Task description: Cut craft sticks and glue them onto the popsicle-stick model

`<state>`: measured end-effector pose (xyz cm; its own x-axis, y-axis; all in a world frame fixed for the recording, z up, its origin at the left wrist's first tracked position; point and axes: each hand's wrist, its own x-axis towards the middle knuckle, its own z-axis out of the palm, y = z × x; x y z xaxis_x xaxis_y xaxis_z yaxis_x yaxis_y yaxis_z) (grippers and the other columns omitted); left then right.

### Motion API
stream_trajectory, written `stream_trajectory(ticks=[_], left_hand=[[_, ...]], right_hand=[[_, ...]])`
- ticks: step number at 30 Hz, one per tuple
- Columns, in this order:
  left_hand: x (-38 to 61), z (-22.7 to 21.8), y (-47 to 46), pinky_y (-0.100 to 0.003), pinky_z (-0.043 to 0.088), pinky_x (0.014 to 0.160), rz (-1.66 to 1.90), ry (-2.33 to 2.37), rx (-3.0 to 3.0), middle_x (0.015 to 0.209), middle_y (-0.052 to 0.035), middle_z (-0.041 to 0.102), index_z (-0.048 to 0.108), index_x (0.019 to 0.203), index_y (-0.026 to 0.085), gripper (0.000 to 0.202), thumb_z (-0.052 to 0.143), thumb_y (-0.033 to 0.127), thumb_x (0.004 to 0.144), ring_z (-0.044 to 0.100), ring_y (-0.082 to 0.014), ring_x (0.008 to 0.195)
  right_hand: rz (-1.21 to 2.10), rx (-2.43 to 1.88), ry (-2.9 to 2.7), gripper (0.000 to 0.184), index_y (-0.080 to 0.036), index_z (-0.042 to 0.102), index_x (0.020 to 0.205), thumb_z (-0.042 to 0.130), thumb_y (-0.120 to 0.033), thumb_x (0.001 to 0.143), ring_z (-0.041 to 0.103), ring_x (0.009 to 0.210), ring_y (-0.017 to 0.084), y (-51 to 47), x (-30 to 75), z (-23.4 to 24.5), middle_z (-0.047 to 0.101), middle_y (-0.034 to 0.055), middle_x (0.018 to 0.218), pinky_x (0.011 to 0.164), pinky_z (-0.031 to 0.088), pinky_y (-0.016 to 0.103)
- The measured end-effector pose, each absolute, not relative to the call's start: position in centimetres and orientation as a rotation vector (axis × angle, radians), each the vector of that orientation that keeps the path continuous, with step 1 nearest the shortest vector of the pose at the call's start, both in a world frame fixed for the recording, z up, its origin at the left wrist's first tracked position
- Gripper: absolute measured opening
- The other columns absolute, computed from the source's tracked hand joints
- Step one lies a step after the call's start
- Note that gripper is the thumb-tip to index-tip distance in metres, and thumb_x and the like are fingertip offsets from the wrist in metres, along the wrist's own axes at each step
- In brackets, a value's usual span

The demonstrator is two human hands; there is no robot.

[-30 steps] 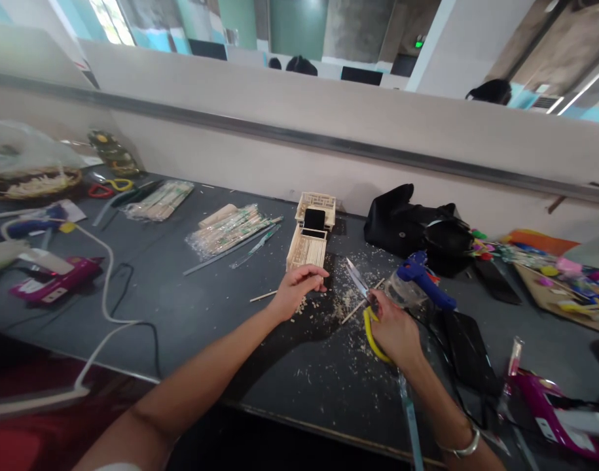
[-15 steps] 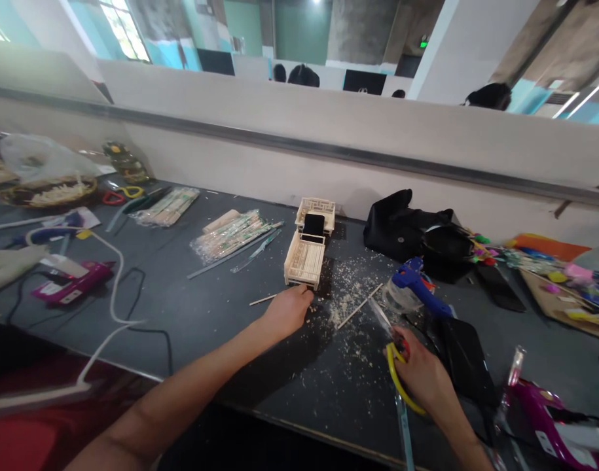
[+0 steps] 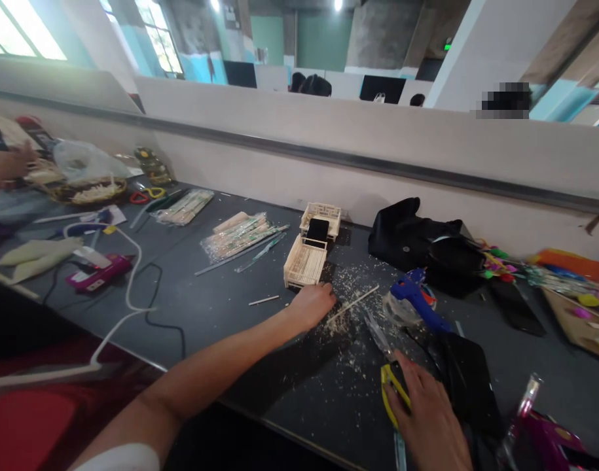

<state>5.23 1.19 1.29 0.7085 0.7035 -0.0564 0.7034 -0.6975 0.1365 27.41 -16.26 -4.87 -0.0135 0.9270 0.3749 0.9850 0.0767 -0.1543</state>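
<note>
closer to the front edge of the bench (image 3: 328, 399), right hand (image 3: 429, 415) touches scissors (image 3: 388, 376), grip unclear; left hand (image 3: 313, 305) curls beside wooden model (image 3: 306, 260), hold hidden.

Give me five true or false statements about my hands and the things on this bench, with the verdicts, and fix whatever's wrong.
1. The right hand is at the yellow-handled scissors. True.
2. The left hand is near the pale stick-built model. True.
3. The yellow-handled scissors are to the left of the left hand. False: they are to its right.
4. A blue glue gun is closer to the camera than the black bag. True.
5. The black bag is to the left of the pale stick-built model. False: it is to the right.
</note>
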Motion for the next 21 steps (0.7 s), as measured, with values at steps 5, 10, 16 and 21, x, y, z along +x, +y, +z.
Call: stream_trajectory(ticks=[5,10,16,21], left_hand=[[5.7,0.4,1.8,-0.034,0.05,0.068,-0.068,1.056,2.814,0.085,-0.0174,0.068,0.069,0.082,0.011,0.021,0.052,0.001,0.084,0.066,-0.0271,0.085],[5.9,-0.5,1.8,-0.036,0.051,0.066,-0.006,1.026,2.799,0.083,-0.0211,0.069,0.07,0.08,0.009,0.021,0.052,-0.001,0.082,0.068,-0.0304,0.084],[5.2,0.4,1.4,-0.038,0.052,0.073,0.141,1.092,2.627,0.089,-0.0192,0.068,0.067,0.087,0.009,0.019,0.054,-0.002,0.079,0.068,-0.0289,0.085],[3.4,2.1,-0.8,-0.026,0.045,0.058,0.518,0.958,1.718,0.064,0.0005,0.06,0.063,0.081,0.015,0.008,0.058,0.021,0.084,0.057,-0.0139,0.057]], right_hand=[[-0.022,-1.638,-2.044,0.04,-0.024,0.055,0.134,0.051,-0.033,0.095,0.072,0.098,0.023,-17.4,26.5,-4.0,0.073,0.009,0.112,0.081,0.06,0.033],[0.045,-1.556,-1.995,0.034,-0.024,0.06,0.128,0.054,-0.033,0.095,0.075,0.08,0.018,-17.7,25.5,-3.5,0.076,0.0059,0.102,0.068,0.061,0.023],[0.038,-1.583,-1.759,0.03,-0.024,0.066,0.114,0.045,-0.038,0.099,0.07,0.064,0.015,-16.8,22.5,-2.0,0.074,0.0034,0.083,0.066,0.059,0.023],[-0.037,-1.416,-1.755,0.023,-0.022,0.068,0.109,0.051,-0.03,0.096,0.071,0.065,0.015,-14.4,20.3,0.7,0.074,0.0039,0.081,0.062,0.059,0.022]])
